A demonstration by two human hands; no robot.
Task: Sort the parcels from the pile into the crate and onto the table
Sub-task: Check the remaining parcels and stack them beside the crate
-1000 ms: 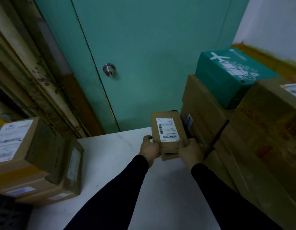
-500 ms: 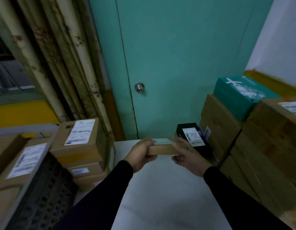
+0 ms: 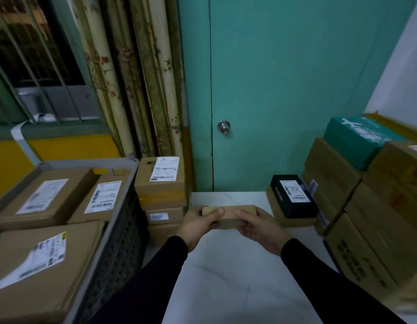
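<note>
Both hands hold one small cardboard parcel (image 3: 228, 216) above the white table (image 3: 226, 281): my left hand (image 3: 198, 226) grips its left end, thumb on top, and my right hand (image 3: 257, 228) grips the right end, fingers curled round it. Three labelled parcels lie in the grey crate (image 3: 114, 249) at my left, and a short stack of boxes (image 3: 162, 197) stands on the table just beside it. To my right the pile (image 3: 366, 206) looks far from cleared, a black box (image 3: 292, 195) nearest me, so I judge the sorting perhaps half done, with this parcel not yet placed
</note>
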